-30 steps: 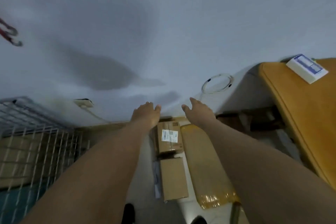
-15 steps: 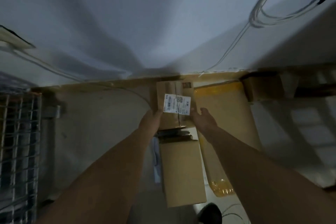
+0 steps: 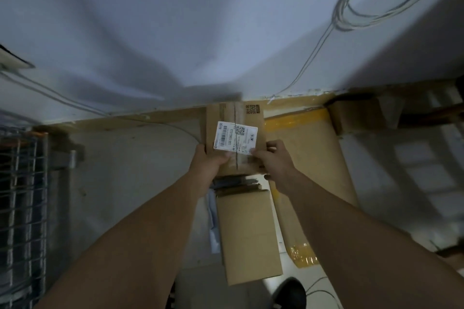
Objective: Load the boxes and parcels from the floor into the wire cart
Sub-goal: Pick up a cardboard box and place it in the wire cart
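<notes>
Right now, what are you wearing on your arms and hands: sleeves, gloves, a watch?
Left forearm and right forearm are bare to the frame edge: no sleeves. The left hand and right hand are ungloved. No watch, band or ring shows in this dim light.

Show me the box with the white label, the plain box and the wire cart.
box with the white label (image 3: 236,138): head view, on its label.
plain box (image 3: 247,233): head view, middle of its top face.
wire cart (image 3: 23,183): head view, its wire side.
</notes>
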### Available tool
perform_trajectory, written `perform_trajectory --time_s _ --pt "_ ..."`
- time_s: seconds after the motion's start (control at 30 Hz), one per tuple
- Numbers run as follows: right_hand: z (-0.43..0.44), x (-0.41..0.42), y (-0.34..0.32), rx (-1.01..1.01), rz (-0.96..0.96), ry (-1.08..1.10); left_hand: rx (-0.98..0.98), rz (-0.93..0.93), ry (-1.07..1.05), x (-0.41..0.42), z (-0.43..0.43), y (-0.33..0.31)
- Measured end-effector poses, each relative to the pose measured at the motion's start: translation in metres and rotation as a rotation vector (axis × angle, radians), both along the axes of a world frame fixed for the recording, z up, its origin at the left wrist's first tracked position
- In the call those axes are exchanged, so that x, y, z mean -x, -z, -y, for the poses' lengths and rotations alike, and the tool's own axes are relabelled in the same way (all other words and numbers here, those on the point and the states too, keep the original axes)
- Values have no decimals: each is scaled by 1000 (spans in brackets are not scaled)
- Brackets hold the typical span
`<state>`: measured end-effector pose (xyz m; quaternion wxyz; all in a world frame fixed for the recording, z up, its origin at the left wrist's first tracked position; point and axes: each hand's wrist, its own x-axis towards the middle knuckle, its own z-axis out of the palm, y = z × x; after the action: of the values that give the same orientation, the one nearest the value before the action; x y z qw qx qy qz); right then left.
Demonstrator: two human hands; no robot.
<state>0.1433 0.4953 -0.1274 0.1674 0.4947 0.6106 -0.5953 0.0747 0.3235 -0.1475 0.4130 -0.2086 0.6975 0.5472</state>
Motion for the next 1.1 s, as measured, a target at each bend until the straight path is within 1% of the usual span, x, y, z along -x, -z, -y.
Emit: perform_trajectory --time_s 0.07,0.13,0.27,0.43,0.53,0.7,0.77,0.83,1.0,1.1 --pt "-5 0 -30 8 -20 25 7 -36 -6 4 -1 -27" --pt "-13 0 -67 2 -59 62 -30 -72 17 11 -9 -65" --pt "-30 4 -160 -34 -215 132 -118 -169 72 25 -36 -163" --pt "-68 0 -312 -121 -432 168 -222 -302 223 32 -77 -321" --pt "-96 -7 -413 -215 -535 166 -303 -370 275 24 -103 -430" --pt "-116 -30 -581 -322 -715 157 -403 -510 274 5 -122 -593" --pt "-116 -41 -642 -367 -792 157 -428 -593 289 -5 -124 -656" --pt "-116 -51 -701 -372 -872 153 -452 -682 286 -14 -123 -720" --pt "-98 -58 -849 -386 -1025 81 -486 -882 193 -27 -103 -868" --pt "-74 -57 -920 -417 -1106 28 -491 -983 151 -32 -75 -937"
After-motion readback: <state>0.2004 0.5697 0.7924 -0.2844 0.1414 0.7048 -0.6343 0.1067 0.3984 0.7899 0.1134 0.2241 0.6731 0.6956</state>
